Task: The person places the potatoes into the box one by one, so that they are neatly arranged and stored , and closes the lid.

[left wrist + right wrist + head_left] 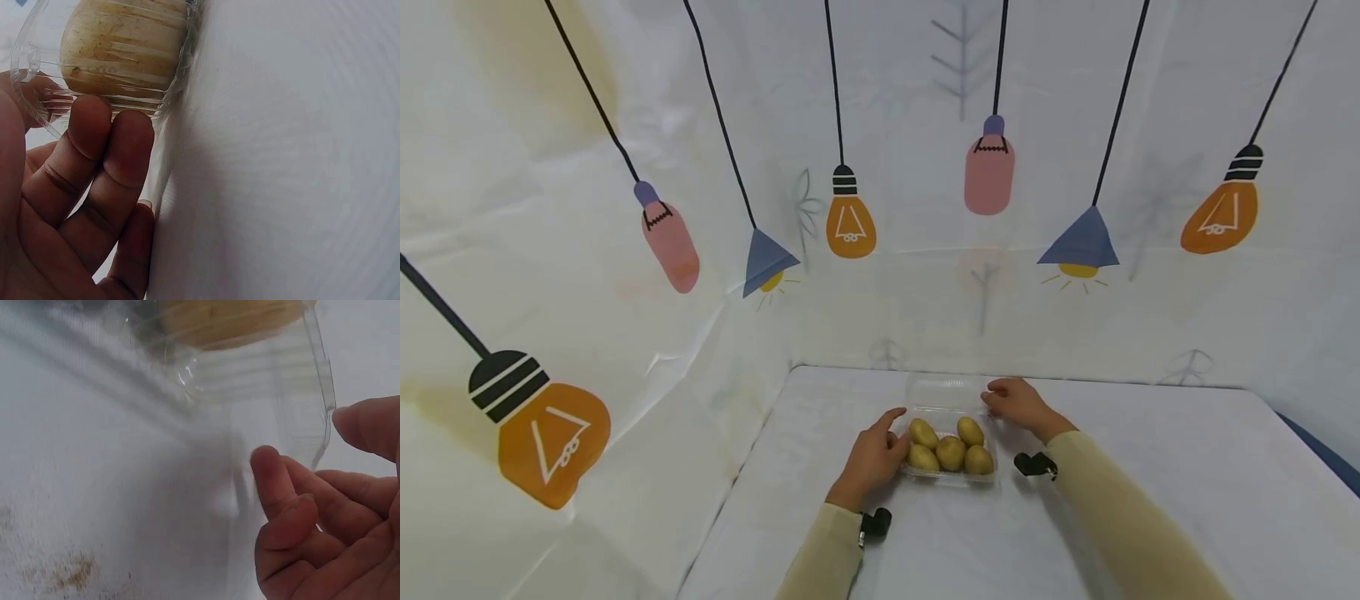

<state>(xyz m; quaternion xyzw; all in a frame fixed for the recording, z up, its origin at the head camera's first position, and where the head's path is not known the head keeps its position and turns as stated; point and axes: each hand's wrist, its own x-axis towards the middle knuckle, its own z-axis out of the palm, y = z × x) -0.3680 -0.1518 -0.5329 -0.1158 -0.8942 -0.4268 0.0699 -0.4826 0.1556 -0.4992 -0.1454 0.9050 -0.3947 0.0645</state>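
Observation:
A clear plastic container (950, 481) with several small yellowish potatoes (951, 453) in it rests on the white table. Its transparent lid (946, 390) lies folded back at the far side. My left hand (870, 458) grips the container's left side. In the left wrist view its fingers (128, 150) lie against the ribbed wall, and another digit shows behind the plastic, close below a potato (125, 50). My right hand (1018, 406) is at the far right corner beside the lid. In the right wrist view, its thumb tip meets the clear rim (326, 381), other fingers bent loosely below.
The white table (1112, 467) extends to both sides, its far edge meeting a white sheet (895, 308) printed with hanging lamps. Brown specks (75, 572) mark the surface in the right wrist view. A dark strap device sits on each wrist.

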